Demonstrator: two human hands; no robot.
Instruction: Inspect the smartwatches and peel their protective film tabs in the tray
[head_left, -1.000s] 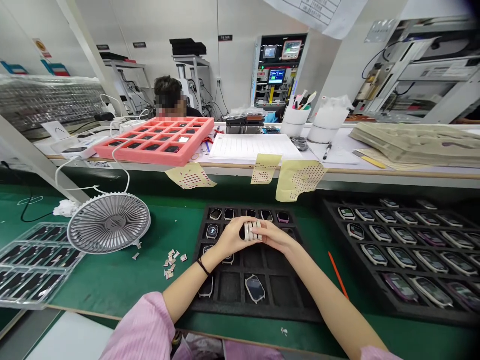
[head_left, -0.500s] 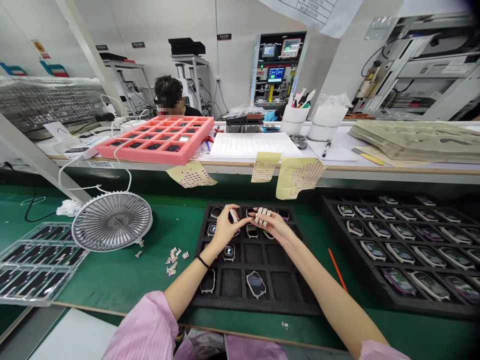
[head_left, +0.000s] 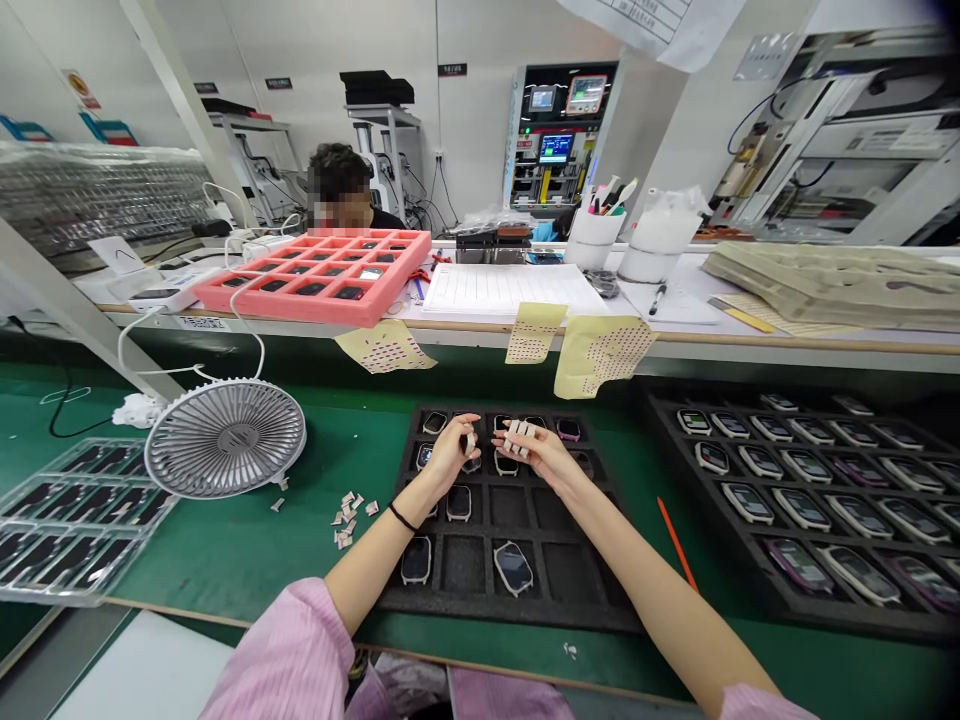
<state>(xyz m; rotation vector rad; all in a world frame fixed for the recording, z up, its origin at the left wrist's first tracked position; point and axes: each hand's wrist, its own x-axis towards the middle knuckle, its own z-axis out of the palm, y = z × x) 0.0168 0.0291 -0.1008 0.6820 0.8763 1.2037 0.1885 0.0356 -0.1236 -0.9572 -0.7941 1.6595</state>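
Head view: both bare forearms reach forward and inward from pink striped sleeves, the hands raised close together over a black foam tray [head_left: 510, 606] on the green counter [head_left: 247, 565]. The left hand [head_left: 448, 452], a thin dark band around its wrist, turns its palm inward; its fingers are closed around a single dark-faced, pale-edged watch case [head_left: 469, 442], partly hidden by the hand. That case shows nearly edge-on, its long axis close to upright. The right hand [head_left: 553, 458] faces it across a small gap, fingers clamped on a row of pale, rounded watch cases [head_left: 519, 437] — packed side by side, narrow edges toward the camera. Each case's long axis stands roughly upright with a slight lean; the row itself runs left to right, its near end pointing at the left hand.

Below the hands, a pale-framed, dark-screened watch [head_left: 513, 568] lies askew in a front compartment, its long axis slanting from upper left to lower right. Right of the tray, a slim orange-red stick [head_left: 677, 545] lies on the counter — likewise slanting.
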